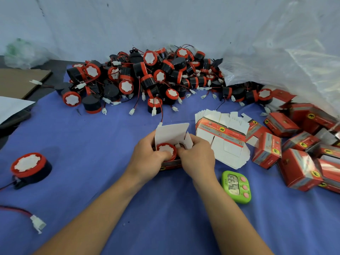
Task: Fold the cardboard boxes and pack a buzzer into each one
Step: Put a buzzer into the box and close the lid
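Two bare forearms reach in from the bottom edge over the blue cloth [110, 203] that covers the bench. At the near left lies a white plug [38, 223] on a red and black wire. Just right of the right forearm sits a green timer [236, 186], face up.

Left hand [147, 159] and right hand [197, 159] meet on the open box [172, 133], which stands on the cloth at the middle with its white lid flap raised. The left grip is curled round the box's left side, thumb on the buzzer [165, 149] that sits inside, red rim and white face up. The right grip is closed on the box's right wall, fingertips at a small white piece beside the buzzer.

Well off to the left rests a loose buzzer [29, 167]. Just right of the hands lies a stack of flat boxes [222, 133], and beyond it a heap of folded red boxes [301, 170]. Farther back spreads the buzzer pile [147, 78], partly under a clear plastic bag [285, 61]. A brown cardboard sheet [18, 81] lies at the far left.
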### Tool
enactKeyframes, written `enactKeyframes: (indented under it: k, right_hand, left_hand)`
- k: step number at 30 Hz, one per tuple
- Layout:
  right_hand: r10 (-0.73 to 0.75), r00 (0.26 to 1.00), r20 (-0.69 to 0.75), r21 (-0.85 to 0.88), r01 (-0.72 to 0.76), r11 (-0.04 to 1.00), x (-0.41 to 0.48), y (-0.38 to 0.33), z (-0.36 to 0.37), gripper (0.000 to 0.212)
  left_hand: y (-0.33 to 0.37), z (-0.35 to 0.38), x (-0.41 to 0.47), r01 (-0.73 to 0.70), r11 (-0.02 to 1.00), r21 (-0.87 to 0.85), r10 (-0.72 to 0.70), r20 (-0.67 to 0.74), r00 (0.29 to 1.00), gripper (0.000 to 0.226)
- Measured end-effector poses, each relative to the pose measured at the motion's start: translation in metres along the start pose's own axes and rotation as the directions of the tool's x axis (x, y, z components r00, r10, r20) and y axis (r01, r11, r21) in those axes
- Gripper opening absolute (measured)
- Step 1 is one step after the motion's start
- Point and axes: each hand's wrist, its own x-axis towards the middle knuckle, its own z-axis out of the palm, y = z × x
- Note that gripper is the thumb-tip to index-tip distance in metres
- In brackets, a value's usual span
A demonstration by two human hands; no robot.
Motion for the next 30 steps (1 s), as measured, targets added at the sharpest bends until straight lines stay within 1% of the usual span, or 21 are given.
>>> enactKeyframes:
  k: [2,4,6,10,14,17,21,24,26,30]
  right_hand:
    - [0.021,0.999,0.032,0.064,-0.023,0.998,-0.0022,0.0015,-0.0002,0.017]
    - [0.037,0.998,0.050,0.165,-0.045,0.985,-0.0051,0.0021,0.0001,0.016]
    - [0.049,0.999,0.019,0.204,-0.052,0.977,-0.0056,0.0017,0.0016,0.016]
    - [0.065,0.996,-0.058,0.175,-0.054,0.983,-0.0053,-0.0013,0.0058,0.020]
    - [0.112,0.990,-0.084,0.130,-0.101,0.986,-0.0012,-0.0040,0.0048,0.024]
    - [0.095,0.991,-0.097,0.057,-0.090,0.994,0.0014,-0.0072,0.0021,0.027]
    - [0.077,0.991,-0.112,0.029,-0.074,0.997,-0.0013,-0.0063,0.0040,0.020]
    - [0.089,0.990,-0.108,0.064,-0.082,0.995,-0.0053,-0.0047,0.0070,0.029]
    - [0.097,0.992,-0.082,0.096,-0.089,0.991,-0.0058,-0.0040,0.0066,0.030]
    - [0.142,0.989,-0.052,0.140,-0.133,0.981,-0.0049,-0.0036,0.0064,0.020]
  left_hand:
    - [-0.0003,-0.0003,-0.0005,0.003,1.000,-0.016,-0.003,0.007,1.000,0.050]
    - [-0.0010,-0.0007,-0.0001,0.008,1.000,-0.026,-0.007,0.011,1.000,0.046]
    - [-0.0021,-0.0007,0.0003,0.019,0.999,-0.037,-0.019,0.004,1.000,0.042]
    - [-0.0022,-0.0011,-0.0002,0.030,0.999,-0.044,-0.030,0.009,1.000,0.041]
    - [-0.0011,-0.0013,-0.0002,0.023,0.999,-0.031,-0.023,0.007,1.000,0.042]
    - [-0.0012,-0.0014,0.0007,0.024,1.000,-0.012,-0.024,0.007,1.000,0.042]
    - [-0.0014,-0.0023,0.0009,0.012,1.000,0.002,-0.012,0.009,1.000,0.044]
    - [-0.0016,-0.0029,0.0004,0.016,1.000,-0.002,-0.016,0.009,1.000,0.043]
    - [-0.0008,-0.0027,0.0004,0.024,1.000,-0.015,-0.024,0.005,1.000,0.043]
    - [-0.0003,-0.0017,0.0010,0.027,0.999,-0.022,-0.027,0.011,1.000,0.046]
